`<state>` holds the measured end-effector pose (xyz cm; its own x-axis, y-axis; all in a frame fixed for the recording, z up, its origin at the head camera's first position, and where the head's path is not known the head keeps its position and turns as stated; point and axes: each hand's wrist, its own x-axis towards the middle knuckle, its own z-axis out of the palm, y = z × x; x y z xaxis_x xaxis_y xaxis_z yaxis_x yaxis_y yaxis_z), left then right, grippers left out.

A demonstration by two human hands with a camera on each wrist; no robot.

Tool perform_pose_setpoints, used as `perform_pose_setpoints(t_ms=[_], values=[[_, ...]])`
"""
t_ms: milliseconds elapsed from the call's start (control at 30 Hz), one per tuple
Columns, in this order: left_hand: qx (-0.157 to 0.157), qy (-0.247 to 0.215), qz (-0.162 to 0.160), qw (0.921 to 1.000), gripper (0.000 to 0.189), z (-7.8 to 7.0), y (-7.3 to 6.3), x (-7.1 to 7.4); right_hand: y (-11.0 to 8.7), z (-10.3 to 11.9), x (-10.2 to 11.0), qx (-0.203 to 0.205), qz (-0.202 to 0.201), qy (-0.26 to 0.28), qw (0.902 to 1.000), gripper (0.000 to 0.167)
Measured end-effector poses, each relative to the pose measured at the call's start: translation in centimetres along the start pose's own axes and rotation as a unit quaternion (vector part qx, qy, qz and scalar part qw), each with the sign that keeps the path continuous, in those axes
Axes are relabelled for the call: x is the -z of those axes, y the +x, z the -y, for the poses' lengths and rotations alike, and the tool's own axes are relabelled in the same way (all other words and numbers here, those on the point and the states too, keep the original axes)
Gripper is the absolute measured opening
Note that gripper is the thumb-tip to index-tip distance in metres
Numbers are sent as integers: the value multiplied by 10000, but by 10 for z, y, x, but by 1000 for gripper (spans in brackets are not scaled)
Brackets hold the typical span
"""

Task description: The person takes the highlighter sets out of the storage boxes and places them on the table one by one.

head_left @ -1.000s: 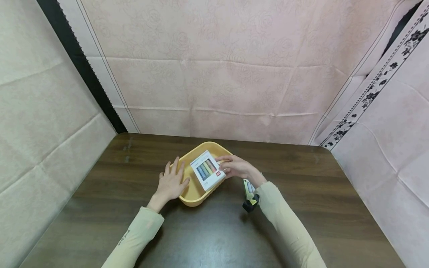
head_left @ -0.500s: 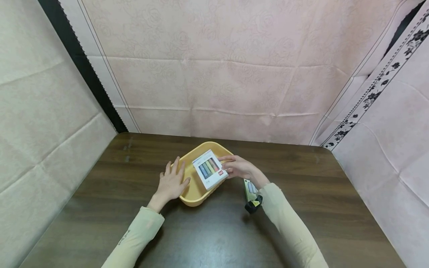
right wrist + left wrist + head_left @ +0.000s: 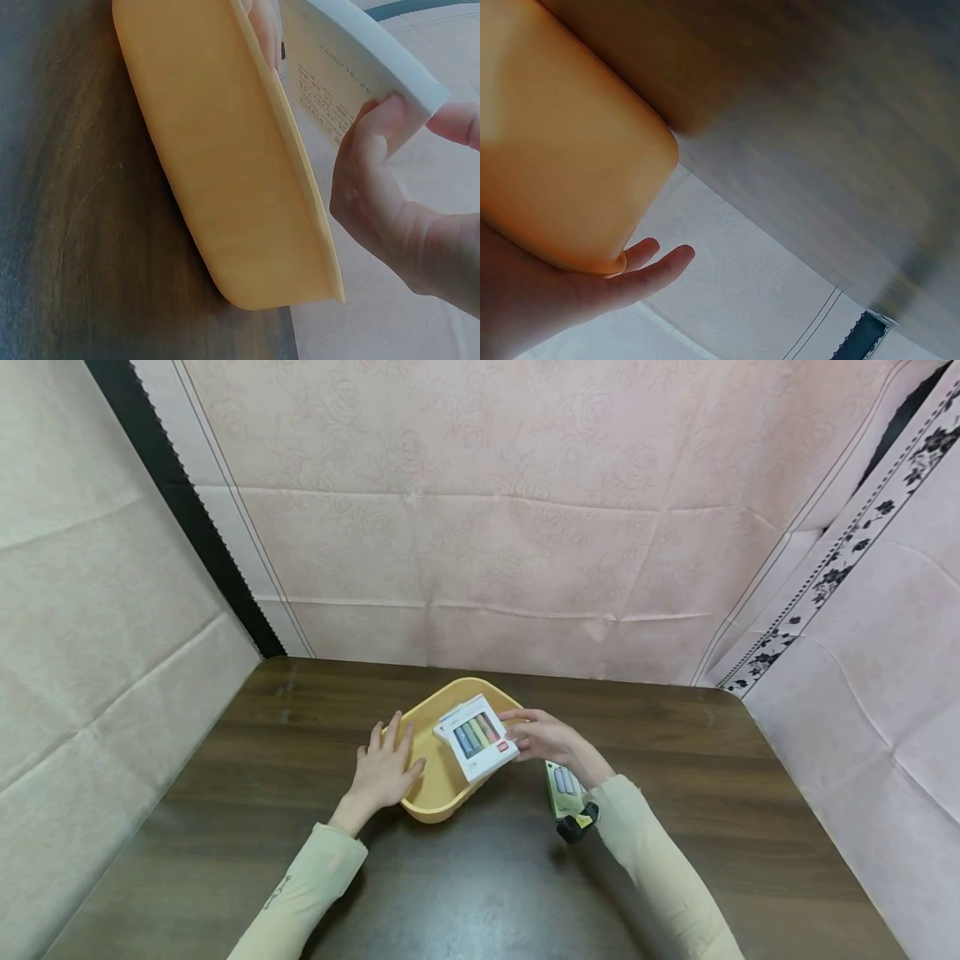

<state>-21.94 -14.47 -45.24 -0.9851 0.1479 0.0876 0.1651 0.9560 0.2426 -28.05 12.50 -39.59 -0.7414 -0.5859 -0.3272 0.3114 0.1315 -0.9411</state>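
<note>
A yellow plastic basket (image 3: 431, 806) stands on the wooden table. My left hand (image 3: 381, 771) rests over its left rim with the fingers spread and nearly straight; the left wrist view has the fingers (image 3: 656, 277) reaching past the rim. With thumb and fingers, my right hand (image 3: 543, 737) pinches the lower right edge of a white box (image 3: 476, 768), whose window shows several pastel-coloured sticks. The box is tilted over the basket's right side, and small print covers its underside (image 3: 322, 101). Beneath it, the pale edge of another box (image 3: 442, 727) peeks out inside the basket.
A green and white pack (image 3: 561, 785) with bluish sticks lies on the table, partly behind my right wrist and the black wrist camera (image 3: 577, 825). Pale cloth (image 3: 487, 560) hangs behind the table and on both sides.
My right hand and the white box have shifted slightly right, uncovering the other box's edge in the basket and more of the green pack. My left hand stays in place.
</note>
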Motion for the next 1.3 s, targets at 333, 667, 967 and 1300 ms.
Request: perform_pose_setpoints(t_ms=[333,667,967,1300], values=[[-19,-54,-82,10000,63,0,-1,1,-12,-4,8,76,-160,-33,9998,52],[-20,-77,-40,10000,63,-1,-2,2,-23,-6,14,90,-114,63,9999,51],[-30,-44,-40,10000,63,-1,-1,2,-32,-11,24,86,-166,-98,9998,50],[-19,-58,-26,10000,63,-1,-1,2,-43,-15,31,142,-148,-124,9997,51]])
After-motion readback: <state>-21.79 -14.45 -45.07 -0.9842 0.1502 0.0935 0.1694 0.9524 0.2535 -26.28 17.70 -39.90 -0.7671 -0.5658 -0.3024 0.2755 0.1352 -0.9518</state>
